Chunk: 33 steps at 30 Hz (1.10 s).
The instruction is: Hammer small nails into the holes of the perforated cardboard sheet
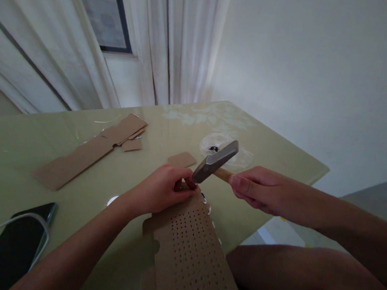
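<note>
My right hand (256, 189) is wrapped round the wooden handle of a hammer (215, 161). The hammer's grey metal head is tilted, its lower end right at the fingertips of my left hand (166, 188). Those fingers are pinched together at the far end of a piece of brown cardboard (196, 248); whatever they hold is too small or hidden to make out. Rows of small dark holes cover the cardboard, which lies along the table's near edge. Bits of white and blue show along its right side.
On the pale green table (77, 128) lie long cardboard strips (83, 161) and a small cardboard piece (181, 159). A clear plastic bag (242, 156) holds small black items. At left is a dark phone (22, 241) with a white cable (39, 217) across it. Curtains (184, 37) hang behind.
</note>
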Motion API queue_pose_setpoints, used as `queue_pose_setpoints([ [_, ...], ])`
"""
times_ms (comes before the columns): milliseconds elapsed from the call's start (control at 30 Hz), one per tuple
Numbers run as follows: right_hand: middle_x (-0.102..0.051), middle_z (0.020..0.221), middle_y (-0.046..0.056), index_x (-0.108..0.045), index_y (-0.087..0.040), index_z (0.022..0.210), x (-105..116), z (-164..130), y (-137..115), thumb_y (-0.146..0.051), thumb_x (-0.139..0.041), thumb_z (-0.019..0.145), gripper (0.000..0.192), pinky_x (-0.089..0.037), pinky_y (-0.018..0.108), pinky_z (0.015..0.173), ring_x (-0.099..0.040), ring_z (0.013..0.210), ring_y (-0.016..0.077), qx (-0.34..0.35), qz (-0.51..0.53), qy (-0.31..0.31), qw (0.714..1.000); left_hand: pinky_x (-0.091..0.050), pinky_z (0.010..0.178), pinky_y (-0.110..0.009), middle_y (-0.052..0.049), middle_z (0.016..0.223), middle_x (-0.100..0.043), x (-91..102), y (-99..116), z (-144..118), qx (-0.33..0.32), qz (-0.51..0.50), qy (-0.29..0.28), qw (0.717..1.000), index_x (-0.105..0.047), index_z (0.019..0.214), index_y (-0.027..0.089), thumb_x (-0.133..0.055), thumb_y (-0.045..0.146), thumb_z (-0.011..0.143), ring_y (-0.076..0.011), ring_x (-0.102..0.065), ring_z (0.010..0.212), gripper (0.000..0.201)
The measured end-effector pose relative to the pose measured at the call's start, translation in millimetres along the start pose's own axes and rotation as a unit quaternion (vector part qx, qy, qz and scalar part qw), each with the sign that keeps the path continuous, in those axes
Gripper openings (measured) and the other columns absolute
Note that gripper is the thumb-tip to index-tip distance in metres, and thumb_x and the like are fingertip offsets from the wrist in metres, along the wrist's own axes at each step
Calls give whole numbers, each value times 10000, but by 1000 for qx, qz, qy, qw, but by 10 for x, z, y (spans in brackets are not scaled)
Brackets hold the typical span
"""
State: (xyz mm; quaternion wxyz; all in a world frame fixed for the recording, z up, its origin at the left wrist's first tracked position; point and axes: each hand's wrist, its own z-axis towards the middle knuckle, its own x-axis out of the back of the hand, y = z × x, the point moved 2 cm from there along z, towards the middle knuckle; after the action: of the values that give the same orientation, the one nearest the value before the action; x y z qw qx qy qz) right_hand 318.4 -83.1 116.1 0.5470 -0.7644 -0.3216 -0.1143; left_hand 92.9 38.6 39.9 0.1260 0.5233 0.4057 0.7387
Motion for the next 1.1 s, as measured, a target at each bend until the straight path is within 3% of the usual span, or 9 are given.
queue_pose_setpoints([
  [200, -434, 663, -34, -480, -212, 714, -35, 20, 13, -862, -392, 1003, 717, -290, 268, 511, -365, 575, 116, -22, -54, -52, 997, -409, 675, -261, -4, 847, -685, 0, 34, 4, -35, 27, -10, 999, -720, 880, 177, -662, 186, 948, -140, -598, 742, 90],
  [367, -421, 671, -43, -478, -214, 743, 1, -23, -42, -818, -392, 1035, 676, -292, 264, 516, -351, 572, 110, 13, -21, -23, 999, -467, 771, -291, -27, 996, -719, 39, 71, -15, -53, 21, -26, 998, -740, 976, 198, -711, 275, 975, -178, -664, 862, 82],
  [500, -454, 676, -29, -497, -209, 731, -66, 51, -5, -814, -373, 1042, 691, -320, 273, 543, -388, 596, 122, -2, -53, -27, 998, -473, 889, -360, -54, 1128, -722, 71, 85, -49, -48, 69, -39, 996, -750, 1070, 224, -832, 479, 906, -258, -663, 1031, 314],
  [633, -451, 658, -19, -499, -209, 684, -124, 133, 25, -836, -370, 1027, 727, -309, 286, 538, -390, 594, 131, -17, -86, -54, 995, -437, 955, -406, -44, 1107, -721, 82, 102, -76, -37, 107, -46, 993, -737, 1079, 230, -887, 566, 834, -291, -633, 1075, 442],
  [833, -420, 657, -43, -497, -222, 744, -19, 90, 36, -828, -423, 1019, 670, -299, 275, 524, -345, 568, 120, -3, -10, -6, 1000, -407, 1013, -435, -59, 1197, -735, 78, 98, -77, -14, 115, -46, 992, -740, 1185, 250, -898, 562, 826, -316, -634, 1136, 501],
  [1100, -470, 664, -17, -502, -214, 700, -140, 162, 19, -761, -364, 1070, 674, -334, 300, 576, -404, 610, 141, 22, -90, -27, 995, -381, 1005, -442, -40, 1137, -727, 51, 52, -96, -2, 121, -48, 991, -711, 1102, 246, -866, 599, 844, -305, -625, 1112, 464],
])
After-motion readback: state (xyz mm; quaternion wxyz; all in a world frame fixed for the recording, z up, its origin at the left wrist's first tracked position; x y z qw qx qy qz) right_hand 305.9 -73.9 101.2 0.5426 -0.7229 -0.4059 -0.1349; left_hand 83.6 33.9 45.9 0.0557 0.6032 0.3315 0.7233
